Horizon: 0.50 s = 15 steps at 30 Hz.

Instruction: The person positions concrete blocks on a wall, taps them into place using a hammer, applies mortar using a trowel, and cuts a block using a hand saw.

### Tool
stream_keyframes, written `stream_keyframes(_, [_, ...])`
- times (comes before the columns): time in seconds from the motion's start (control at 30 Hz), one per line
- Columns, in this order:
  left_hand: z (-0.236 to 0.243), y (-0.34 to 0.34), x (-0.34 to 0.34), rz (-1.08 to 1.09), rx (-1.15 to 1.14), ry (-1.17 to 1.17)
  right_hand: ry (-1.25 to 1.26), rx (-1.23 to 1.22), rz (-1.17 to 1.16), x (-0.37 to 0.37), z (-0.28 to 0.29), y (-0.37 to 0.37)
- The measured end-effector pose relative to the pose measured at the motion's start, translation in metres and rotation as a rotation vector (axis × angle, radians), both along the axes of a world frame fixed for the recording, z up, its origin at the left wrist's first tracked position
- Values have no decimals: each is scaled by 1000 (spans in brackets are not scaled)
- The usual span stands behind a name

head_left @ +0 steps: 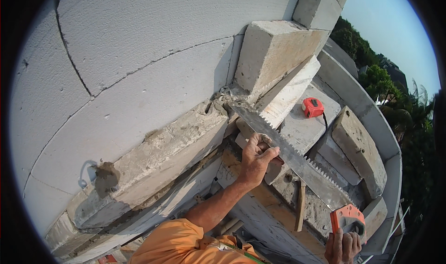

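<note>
My right hand (343, 246) is wrapped around the orange handle of a hand saw (302, 166) at the lower right. The long toothed metal blade runs diagonally up and left, teeth facing the upper right. Its far end lies by crumbly mortar at the base of a pale block (274, 55) that stands against the wall. Beside the middle of the blade, at its smooth back edge, my left hand (255, 161) is closed with thumb and fingers together. What sits between those fingers, if anything, is hidden.
A white block wall (153, 73) fills the left, with a rough mortared ledge (172, 143) along it. Right of the saw are a red tape measure (313, 107) on a slab and loose block pieces (360, 148). A wooden stick (300, 206) lies below the blade. A curved parapet (371, 110) bounds the right.
</note>
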<state>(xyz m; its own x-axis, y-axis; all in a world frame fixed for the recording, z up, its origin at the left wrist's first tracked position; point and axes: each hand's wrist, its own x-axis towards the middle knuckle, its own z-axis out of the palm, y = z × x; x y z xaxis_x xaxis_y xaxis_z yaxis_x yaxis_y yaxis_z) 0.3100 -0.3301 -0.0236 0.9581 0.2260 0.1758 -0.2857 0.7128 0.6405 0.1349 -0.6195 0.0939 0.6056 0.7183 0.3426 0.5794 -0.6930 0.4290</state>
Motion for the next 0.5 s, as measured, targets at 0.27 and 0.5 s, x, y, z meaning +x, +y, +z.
stream_keyframes(0.27, [-2,8,18,33,43,77,23,-66,-34,2,5,11])
stream_keyframes(0.5, [20,2,14,37,-6,47,-159,29,37,12,25,40])
